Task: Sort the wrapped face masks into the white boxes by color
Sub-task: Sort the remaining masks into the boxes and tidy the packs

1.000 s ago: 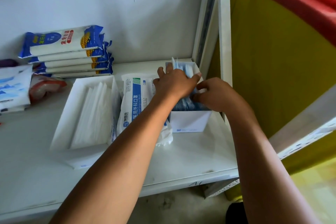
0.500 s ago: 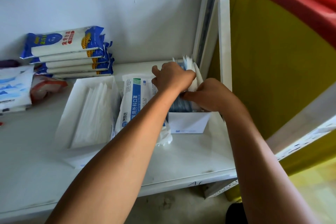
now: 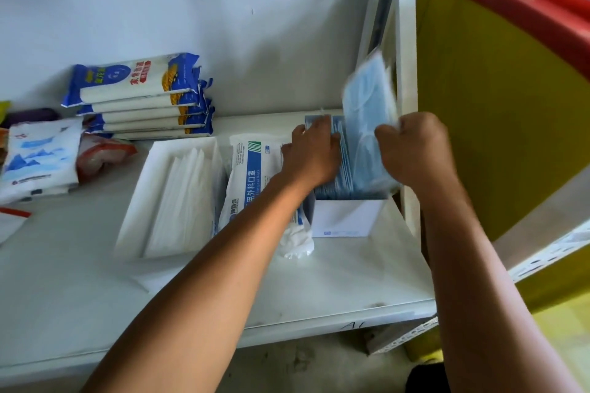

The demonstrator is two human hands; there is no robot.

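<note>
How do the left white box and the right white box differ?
The left box holds white masks; the right box holds blue masks. The left box is untouched; both hands work at the right box. Both stand open on the shelf.

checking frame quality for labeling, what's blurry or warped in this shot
Head view: the blue masks in the right hand are motion-smeared; the left hand and white box are sharper; the shelf post leans from wide-angle distortion; soft light, no glare.
</note>
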